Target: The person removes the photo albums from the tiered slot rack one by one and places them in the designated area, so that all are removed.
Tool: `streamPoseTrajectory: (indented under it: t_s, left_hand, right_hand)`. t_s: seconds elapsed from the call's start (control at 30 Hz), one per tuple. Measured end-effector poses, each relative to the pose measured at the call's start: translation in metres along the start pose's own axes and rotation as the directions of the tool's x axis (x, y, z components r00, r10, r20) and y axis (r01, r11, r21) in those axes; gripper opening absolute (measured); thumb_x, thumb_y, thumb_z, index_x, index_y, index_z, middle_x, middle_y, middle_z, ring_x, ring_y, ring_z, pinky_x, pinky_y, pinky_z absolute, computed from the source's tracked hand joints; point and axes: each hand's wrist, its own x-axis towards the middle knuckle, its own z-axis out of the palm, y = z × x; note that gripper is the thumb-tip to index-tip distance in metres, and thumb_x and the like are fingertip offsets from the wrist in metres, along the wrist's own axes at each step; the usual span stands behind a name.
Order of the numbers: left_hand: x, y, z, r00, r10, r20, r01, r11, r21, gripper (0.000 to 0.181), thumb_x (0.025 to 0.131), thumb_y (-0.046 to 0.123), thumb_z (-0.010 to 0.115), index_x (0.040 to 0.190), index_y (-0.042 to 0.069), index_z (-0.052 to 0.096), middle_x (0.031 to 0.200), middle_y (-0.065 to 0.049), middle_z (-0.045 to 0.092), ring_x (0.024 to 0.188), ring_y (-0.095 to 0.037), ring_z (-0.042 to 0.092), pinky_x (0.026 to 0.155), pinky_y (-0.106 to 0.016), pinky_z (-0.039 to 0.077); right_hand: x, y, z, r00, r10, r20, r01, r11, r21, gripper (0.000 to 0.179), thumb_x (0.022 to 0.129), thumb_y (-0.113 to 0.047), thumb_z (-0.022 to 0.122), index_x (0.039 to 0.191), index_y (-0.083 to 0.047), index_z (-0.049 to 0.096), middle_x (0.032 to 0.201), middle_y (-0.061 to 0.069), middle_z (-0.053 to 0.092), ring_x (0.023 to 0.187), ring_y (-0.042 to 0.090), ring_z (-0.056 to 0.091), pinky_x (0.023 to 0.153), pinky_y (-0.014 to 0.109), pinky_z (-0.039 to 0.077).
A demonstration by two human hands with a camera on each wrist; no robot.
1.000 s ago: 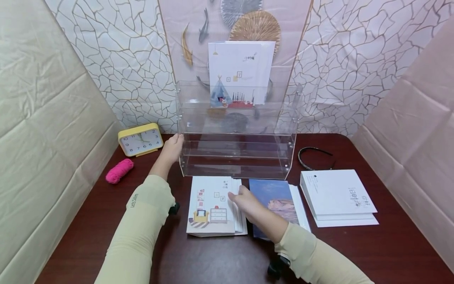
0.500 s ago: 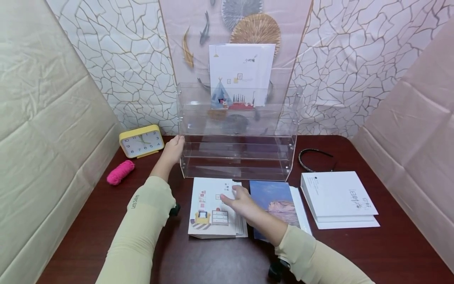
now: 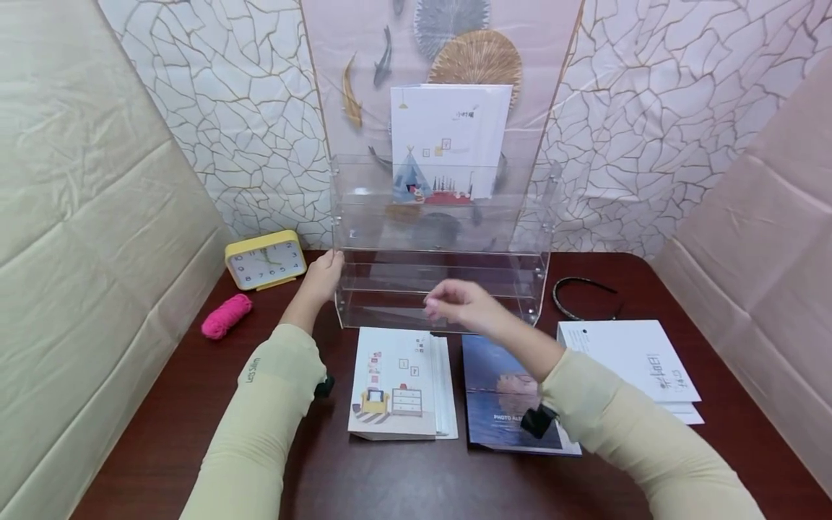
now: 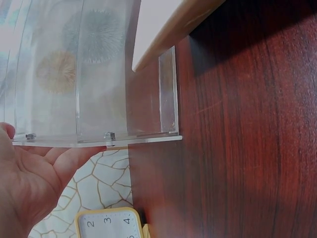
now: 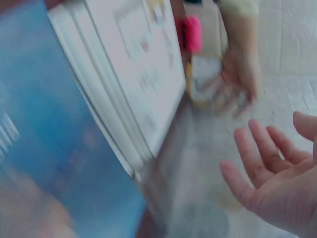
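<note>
My left hand (image 3: 325,276) grips the left side panel of a clear acrylic rack (image 3: 448,256). In the left wrist view its fingers (image 4: 74,161) lie along the panel's outer face and the thumb comes over the edge. My right hand (image 3: 464,307) hovers before the rack's lower tiers with loosely curled fingers and nothing in them, as the right wrist view also shows. Below it lie a white album (image 3: 393,383) with a furniture drawing and a blue photo album (image 3: 497,397), partly hidden by the right forearm. Another white album (image 3: 448,137), with a tent drawing, stands in the rack's upper tier.
On the right lies a white album (image 3: 624,354), with a black headband (image 3: 565,300) behind it. A yellow clock (image 3: 266,261) and pink yarn (image 3: 226,316) are at the left. Patterned cloth (image 3: 260,130) hangs close behind the table, with plain cloth walls at both sides.
My right hand has left the white furniture-drawing album and risen forward to the front of the rack, uncovering more of the blue album. The left hand stays on the rack.
</note>
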Motion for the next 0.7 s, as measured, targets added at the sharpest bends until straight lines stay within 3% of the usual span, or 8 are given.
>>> streamPoseTrajectory:
  t_s: [0.13, 0.2, 0.27, 0.37, 0.5, 0.6, 0.7]
  left_hand:
    - [0.000, 0.001, 0.000, 1.000, 0.003, -0.011, -0.003, 1.000, 0.003, 0.059, 0.101, 0.042, 0.019, 0.143, 0.004, 0.032, 0.137, -0.020, 0.044, 0.127, -0.034, 0.039, 0.105, -0.047, 0.029]
    - [0.000, 0.002, 0.000, 1.000, 0.000, -0.013, 0.000, 1.000, 0.003, 0.057, 0.101, 0.042, 0.020, 0.142, 0.004, 0.033, 0.137, -0.020, 0.044, 0.127, -0.034, 0.039, 0.104, -0.048, 0.030]
    - [0.000, 0.002, 0.000, 1.000, -0.001, -0.015, 0.001, 1.000, -0.001, 0.057, 0.101, 0.042, 0.020, 0.142, 0.005, 0.034, 0.137, -0.020, 0.044, 0.126, -0.034, 0.039, 0.104, -0.048, 0.030]
    - [0.001, 0.002, -0.001, 1.000, 0.002, -0.016, -0.002, 1.000, 0.011, 0.058, 0.101, 0.043, 0.020, 0.143, 0.004, 0.033, 0.138, -0.020, 0.042, 0.128, -0.034, 0.038, 0.105, -0.047, 0.029]
    - [0.000, 0.000, -0.002, 1.000, -0.013, -0.016, 0.013, 1.000, 0.010, 0.059, 0.101, 0.044, 0.019, 0.144, 0.005, 0.032, 0.139, -0.019, 0.041, 0.129, -0.033, 0.036, 0.105, -0.048, 0.028]
    - [0.000, -0.001, -0.002, 1.000, -0.026, -0.013, 0.026, 1.000, -0.006, 0.058, 0.101, 0.044, 0.020, 0.144, 0.006, 0.031, 0.139, -0.019, 0.041, 0.128, -0.033, 0.037, 0.105, -0.048, 0.029]
    - [0.000, -0.001, 0.000, 1.000, -0.022, -0.004, 0.022, 1.000, -0.004, 0.058, 0.101, 0.043, 0.021, 0.144, 0.005, 0.031, 0.139, -0.019, 0.041, 0.128, -0.033, 0.037, 0.105, -0.048, 0.029]
  right_hand:
    - [0.012, -0.014, -0.033, 0.991, -0.074, -0.109, 0.066, 0.995, -0.070, 0.026, 0.091, -0.021, 0.063, 0.106, 0.000, 0.062, 0.101, 0.017, 0.064, 0.092, 0.030, 0.060, 0.081, 0.045, 0.049]
    - [0.017, -0.025, -0.049, 0.972, -0.110, -0.208, 0.092, 0.991, -0.092, 0.026, 0.089, -0.022, 0.065, 0.106, -0.003, 0.063, 0.103, 0.014, 0.063, 0.093, 0.026, 0.059, 0.081, 0.040, 0.049]
    - [0.023, -0.035, -0.066, 0.933, -0.164, -0.321, 0.135, 0.985, -0.108, 0.027, 0.088, -0.022, 0.067, 0.107, -0.003, 0.063, 0.104, 0.012, 0.063, 0.093, 0.023, 0.058, 0.081, 0.035, 0.048]
    - [0.030, -0.055, -0.088, 0.846, -0.225, -0.484, 0.206, 0.974, -0.092, 0.031, 0.085, -0.018, 0.070, 0.110, -0.001, 0.061, 0.107, 0.011, 0.062, 0.095, 0.020, 0.057, 0.085, 0.031, 0.046]
    - [0.041, -0.083, -0.108, 0.737, -0.270, -0.620, 0.278, 0.957, -0.086, 0.042, 0.081, -0.012, 0.074, 0.115, 0.002, 0.056, 0.114, 0.015, 0.059, 0.104, 0.021, 0.055, 0.092, 0.028, 0.044]
    - [0.051, -0.095, -0.123, 0.685, -0.270, -0.676, 0.280, 0.955, -0.099, 0.052, 0.077, -0.012, 0.077, 0.121, 0.000, 0.051, 0.119, 0.014, 0.056, 0.110, 0.022, 0.052, 0.095, 0.029, 0.042]
    - [0.063, -0.099, -0.137, 0.660, -0.240, -0.712, 0.253, 0.963, -0.090, 0.061, 0.075, -0.015, 0.079, 0.126, -0.003, 0.047, 0.122, 0.012, 0.054, 0.113, 0.022, 0.051, 0.096, 0.029, 0.041]
